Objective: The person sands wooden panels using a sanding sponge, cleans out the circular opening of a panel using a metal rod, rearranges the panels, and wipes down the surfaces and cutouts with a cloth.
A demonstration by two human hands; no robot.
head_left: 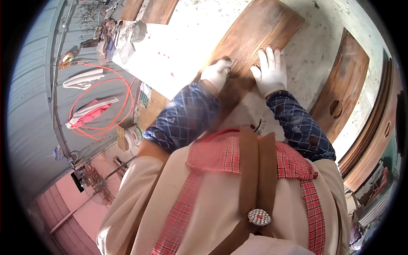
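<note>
A long brown wooden board [259, 29] with visible grain lies at a slant in front of me. My left hand [217, 74], in a white glove, rests on the board near its left edge. Its fingers are curled in, and whatever they may hold is hidden. My right hand [271, 73], also gloved in white, lies flat on the board's right side with its fingers stretched forward. Dark stains mark the fingertips of both gloves. Quilted blue sleeves cover both forearms.
To the right lies another curved wooden board [346, 80] with an oval hole, and beyond it lean several more boards [376, 127]. A white sheet [157, 55] covers the left side. An orange hose [127, 85] loops by the wall, near a white bucket [135, 135].
</note>
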